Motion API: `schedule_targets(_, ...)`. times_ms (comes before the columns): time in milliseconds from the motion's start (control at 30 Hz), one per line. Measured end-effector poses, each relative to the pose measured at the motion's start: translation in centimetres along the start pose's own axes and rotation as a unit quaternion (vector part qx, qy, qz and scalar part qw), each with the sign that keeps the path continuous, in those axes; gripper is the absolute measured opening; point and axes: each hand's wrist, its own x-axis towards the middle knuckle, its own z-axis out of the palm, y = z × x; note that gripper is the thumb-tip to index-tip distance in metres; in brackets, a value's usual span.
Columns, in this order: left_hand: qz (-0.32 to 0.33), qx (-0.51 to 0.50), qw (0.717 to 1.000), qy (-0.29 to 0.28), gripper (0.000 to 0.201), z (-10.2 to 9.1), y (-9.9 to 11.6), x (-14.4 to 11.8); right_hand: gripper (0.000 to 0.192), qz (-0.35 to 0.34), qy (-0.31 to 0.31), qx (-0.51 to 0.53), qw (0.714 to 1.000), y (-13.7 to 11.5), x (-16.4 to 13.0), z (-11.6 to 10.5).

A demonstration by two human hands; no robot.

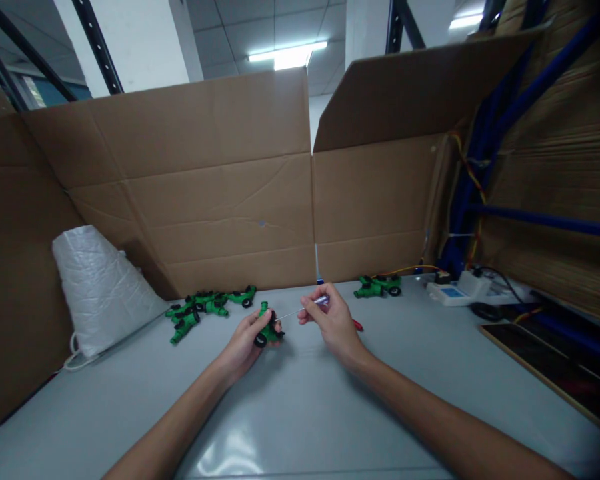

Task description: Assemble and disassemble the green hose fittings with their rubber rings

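A small green toy vehicle (269, 329) with black wheels is gripped in my left hand (245, 345), just above the table. In my right hand (334, 325) is a thin screwdriver (321, 301) with a pale purplish handle, pinched between the fingers. Its metal shaft points left, and the tip meets or nearly meets the toy's right side; I cannot tell whether it sits in a screw. Part of a red-handled item (357, 325) shows behind my right hand, which hides the rest.
Several green toy vehicles (215, 307) lie in a cluster at the back left, and more green toy pieces (377, 287) at the back right. A silvery bag (100, 287) stands left. A power strip (449, 294) with cables sits right, before cardboard walls (220, 200).
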Motion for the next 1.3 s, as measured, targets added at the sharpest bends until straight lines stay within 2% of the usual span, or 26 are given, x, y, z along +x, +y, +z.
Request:
schedule_targets(467, 0.003, -0.008, 1.000, 0.011, 0.038, 0.2, 0.1, -0.2, 0.046, 0.001, -0.025, 0.018, 1.000, 0.2, 0.1, -0.1)
schedule_targets(567, 0.012, -0.005, 1.000, 0.023, 0.038, 0.0, -0.1, 0.0, 0.041, 0.013, -0.064, -0.041, 0.997, 0.1, 0.0, -0.6)
schedule_targets(667, 0.023, -0.002, 0.999, 0.047, 0.037, -0.3, -0.2, 0.0, 0.037, 0.036, -0.119, -0.145, 0.982, -0.4, -0.1, -1.0)
schedule_targets(767, 0.032, 0.019, 0.997, 0.072, 0.037, -0.7, -0.2, 0.1, 0.039, -0.009, -0.155, -0.259, 0.953, -1.1, -0.1, -1.1)
schedule_targets(867, 0.049, 0.072, 0.993, 0.078, 0.037, -1.0, -0.3, 0.2, 0.045, -0.040, -0.172, -0.298, 0.938, -1.5, 0.3, -1.3)
schedule_targets(967, 0.079, 0.160, 0.981, 0.075, 0.039, -1.1, -0.5, 0.2, 0.053, 0.012, -0.175, -0.297, 0.939, -1.3, 0.9, -1.7)
schedule_targets(1067, 0.121, 0.256, 0.955, 0.084, 0.039, -1.1, -0.5, 0.1, 0.054, 0.139, -0.220, -0.234, 0.937, -0.9, 1.1, -2.2)
schedule_targets(1133, 0.154, 0.308, 0.935, 0.084, 0.037, -1.1, -0.5, 0.0, 0.050, 0.248, -0.286, -0.142, 0.915, -0.8, 0.8, -2.4)
schedule_targets(1200, 0.177, 0.336, 0.922, 0.073, 0.033, -1.1, -0.6, 0.0, 0.044, 0.325, -0.335, -0.061, 0.882, -0.7, 0.4, -2.3)
schedule_targets(1233, 0.182, 0.343, 0.919, 0.066, 0.032, -1.2, -0.6, 0.0, 0.041, 0.343, -0.345, -0.039, 0.873, -0.7, 0.3, -2.2)
schedule_targets(1300, 0.183, 0.349, 0.917, 0.060, 0.030, -1.2, -0.7, 0.0, 0.038, 0.337, -0.339, -0.046, 0.877, -0.7, 0.0, -1.8)
